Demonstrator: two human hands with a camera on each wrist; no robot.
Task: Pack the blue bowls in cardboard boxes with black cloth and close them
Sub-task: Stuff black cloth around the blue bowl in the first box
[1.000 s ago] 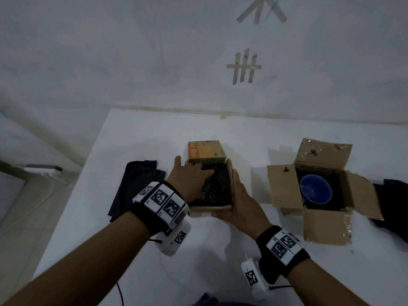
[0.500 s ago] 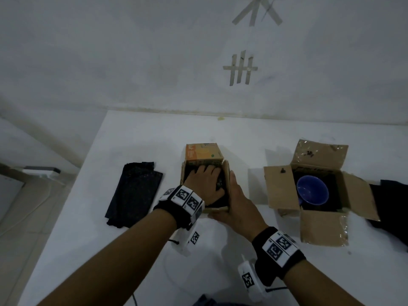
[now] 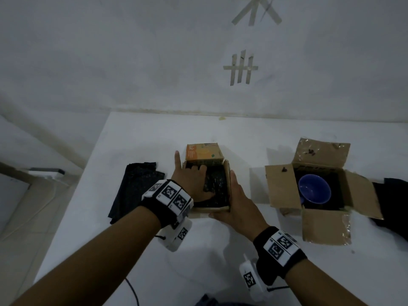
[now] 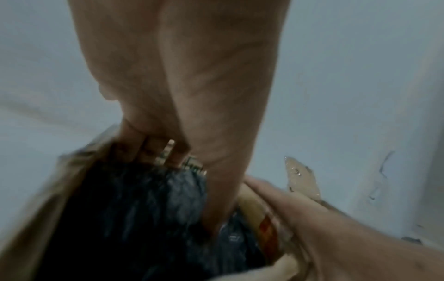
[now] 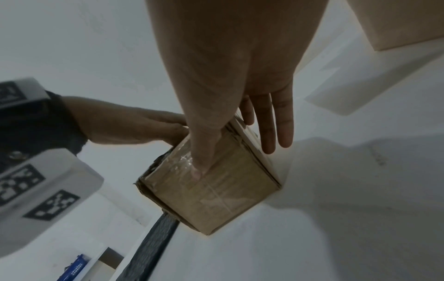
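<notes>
A small cardboard box (image 3: pixel 226 186) stands mid-table with black cloth (image 3: pixel 217 184) filling its inside. My left hand (image 3: pixel 194 173) is down in the box and presses the cloth (image 4: pixel 134 209) toward the far wall, with the little finger lying outside the left wall. My right hand (image 3: pixel 229 195) steadies the box (image 5: pixel 216 190): the thumb is on the front wall and straight fingers (image 5: pixel 276 129) lie along the right wall. No bowl shows in this box. A second box (image 3: pixel 280 191) at the right stands open with a blue bowl (image 3: pixel 314 192) on black cloth inside.
A folded black cloth (image 3: pixel 134 191) lies left of the small box, near the table's left edge. Another dark cloth (image 3: pixel 393 199) lies at the far right. The small box's orange printed flap (image 3: pixel 204 152) stands up at the back. The wall runs behind the table.
My left hand has gone from the box's left edge down into the box and pushed the cloth deeper. The right hand has stayed on the box's right side.
</notes>
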